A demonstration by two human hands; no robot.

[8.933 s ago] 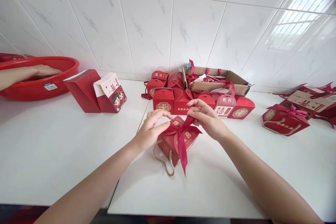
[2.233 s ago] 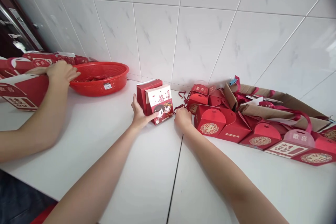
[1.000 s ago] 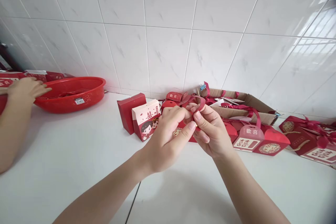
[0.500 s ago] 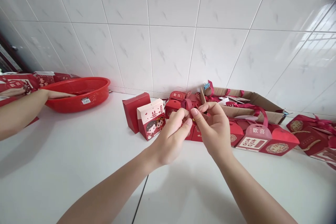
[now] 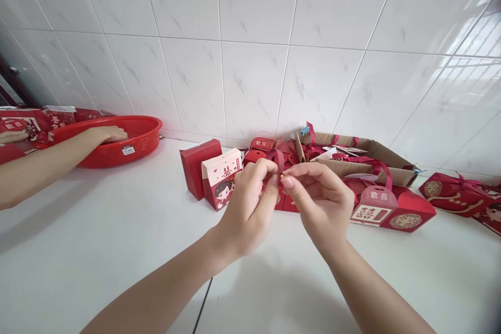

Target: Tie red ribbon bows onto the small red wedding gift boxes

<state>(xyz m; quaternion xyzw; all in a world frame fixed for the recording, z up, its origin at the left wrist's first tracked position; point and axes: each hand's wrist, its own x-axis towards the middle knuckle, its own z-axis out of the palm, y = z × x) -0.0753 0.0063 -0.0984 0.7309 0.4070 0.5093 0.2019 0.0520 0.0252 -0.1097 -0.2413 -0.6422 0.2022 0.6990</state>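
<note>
In front of me my left hand [image 5: 252,206] is closed in a pinch on a dark red ribbon [image 5: 277,158], which stands up in a loop above the fingertips. My right hand [image 5: 323,195] meets it fingertip to fingertip. Its thumb and index finger pinch a tiny gold piece [image 5: 282,176] against the ribbon; the exact kind is too small to make out. Behind the hands are red gift boxes [image 5: 261,144], partly hidden. A pink-and-red box [image 5: 221,188] with cartoon figures stands left of my left hand, against a plain red box [image 5: 194,169].
Right of my hands sits a red handled gift box [image 5: 410,216], before a cardboard tray [image 5: 391,159] holding ribbons and cards. More red boxes [image 5: 454,193] lie at far right. At left, another person's hand [image 5: 113,134] reaches into a red plastic basket [image 5: 151,138]. White tiles back the counter.
My right hand's fingers have shifted right and spread a little, and the ribbon loop stands taller. The other person's hand has lifted inside the basket. The view has turned slightly.
</note>
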